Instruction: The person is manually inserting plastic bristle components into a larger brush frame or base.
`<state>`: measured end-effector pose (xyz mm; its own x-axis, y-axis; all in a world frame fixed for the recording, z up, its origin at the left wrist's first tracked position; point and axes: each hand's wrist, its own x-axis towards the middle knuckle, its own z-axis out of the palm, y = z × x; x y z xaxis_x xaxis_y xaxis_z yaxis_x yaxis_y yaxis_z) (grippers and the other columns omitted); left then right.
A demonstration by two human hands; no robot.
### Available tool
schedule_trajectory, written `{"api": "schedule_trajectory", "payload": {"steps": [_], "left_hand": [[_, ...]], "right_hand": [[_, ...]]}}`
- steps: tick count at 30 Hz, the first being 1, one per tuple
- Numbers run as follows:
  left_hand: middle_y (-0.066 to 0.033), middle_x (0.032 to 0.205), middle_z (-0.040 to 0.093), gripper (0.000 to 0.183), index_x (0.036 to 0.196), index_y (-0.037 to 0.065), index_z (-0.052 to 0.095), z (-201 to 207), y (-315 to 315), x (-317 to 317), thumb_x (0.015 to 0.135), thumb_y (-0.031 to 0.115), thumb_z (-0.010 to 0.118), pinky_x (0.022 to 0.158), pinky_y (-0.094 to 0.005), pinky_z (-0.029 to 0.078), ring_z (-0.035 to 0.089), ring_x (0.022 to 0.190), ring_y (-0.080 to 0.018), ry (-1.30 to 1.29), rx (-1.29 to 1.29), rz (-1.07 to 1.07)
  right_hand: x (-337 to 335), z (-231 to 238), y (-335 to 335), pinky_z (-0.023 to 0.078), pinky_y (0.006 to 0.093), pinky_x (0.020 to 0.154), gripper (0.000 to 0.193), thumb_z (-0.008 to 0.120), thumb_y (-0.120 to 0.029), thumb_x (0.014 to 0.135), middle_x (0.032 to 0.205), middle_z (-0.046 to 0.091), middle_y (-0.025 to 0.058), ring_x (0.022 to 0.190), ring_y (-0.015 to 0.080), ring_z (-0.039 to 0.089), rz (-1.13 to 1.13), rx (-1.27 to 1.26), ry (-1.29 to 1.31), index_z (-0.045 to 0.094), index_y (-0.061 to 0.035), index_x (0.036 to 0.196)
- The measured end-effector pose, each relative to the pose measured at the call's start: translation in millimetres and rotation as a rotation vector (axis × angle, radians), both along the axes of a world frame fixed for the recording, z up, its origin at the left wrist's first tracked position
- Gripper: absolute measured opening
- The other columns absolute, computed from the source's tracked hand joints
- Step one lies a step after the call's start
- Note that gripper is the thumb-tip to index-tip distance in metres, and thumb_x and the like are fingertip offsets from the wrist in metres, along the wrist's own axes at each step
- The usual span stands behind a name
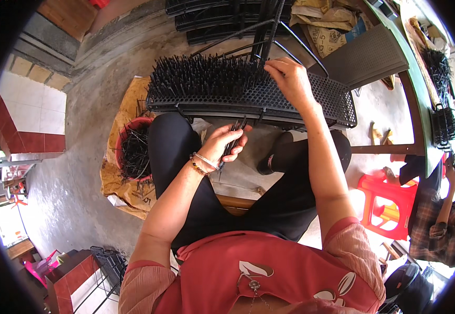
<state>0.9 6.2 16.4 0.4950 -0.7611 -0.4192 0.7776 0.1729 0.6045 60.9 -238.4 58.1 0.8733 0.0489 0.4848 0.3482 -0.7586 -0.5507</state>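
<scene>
A long black rack (319,99) with a top full of round holes lies across in front of my knees. Thin black rods (201,78) stand densely upright over its left part, while bare holes show on the right. My left hand (218,145), just in front of the rack, is closed around a small bunch of similar black rods (232,138). Over the rack, by the right edge of the standing rods, my right hand (293,83) pinches with thumb and fingers. What lies between those fingertips is too small to make out against the dark rods.
Left of my knee, a red basin (120,140) of loose black rods sits on a brown sack (111,170). Black racks (211,21) are stacked beyond. At right are a grey perforated panel (363,57), a red plastic stool (374,183) and another person (439,225) at a green-edged table.
</scene>
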Motion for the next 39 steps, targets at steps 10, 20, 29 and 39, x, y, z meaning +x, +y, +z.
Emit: {"api": "schedule_trajectory", "payload": {"steps": [10,20,29,39], "left_hand": [[-0.0011,0.081,0.051,0.031,0.119,0.002,0.049,-2,0,1,0.093,0.019,0.05,0.039,-0.0157,0.029,0.043,0.06,-0.0046,0.002,-0.006,-0.003],[-0.0015,0.082,0.052,0.027,0.113,0.001,0.053,-4,0,0,0.09,0.016,0.053,0.04,-0.0157,0.029,0.043,0.061,-0.0042,0.004,0.019,-0.003],[-0.0014,0.08,0.051,0.026,0.111,0.001,0.053,-2,0,0,0.09,0.015,0.054,0.04,-0.016,0.029,0.044,0.061,-0.0043,-0.011,0.044,-0.002],[-0.0013,0.08,0.05,0.028,0.114,0.0,0.052,-2,-1,-1,0.09,0.015,0.053,0.04,-0.0156,0.03,0.044,0.061,-0.004,-0.021,0.056,-0.014]], "right_hand": [[-3,0,3,0.048,0.0354,0.068,0.017,0.063,-0.012,0.084,0.084,0.063,0.0153,0.075,0.0323,0.062,-0.085,-0.067,-0.045,0.067,0.0013,0.093],[-6,0,9,0.048,0.0375,0.064,0.014,0.062,-0.011,0.085,0.08,0.061,0.0163,0.071,0.034,0.06,-0.114,-0.106,-0.062,0.066,0.0013,0.089],[-6,-6,9,0.049,0.0405,0.064,0.018,0.059,-0.015,0.087,0.077,0.057,0.018,0.071,0.0366,0.06,-0.276,-0.155,-0.039,0.064,0.0017,0.084],[-3,8,12,0.046,0.0275,0.049,0.023,0.067,-0.022,0.083,0.055,0.061,0.0119,0.05,0.0184,0.063,-0.226,0.145,0.211,0.069,0.001,0.08]]}}
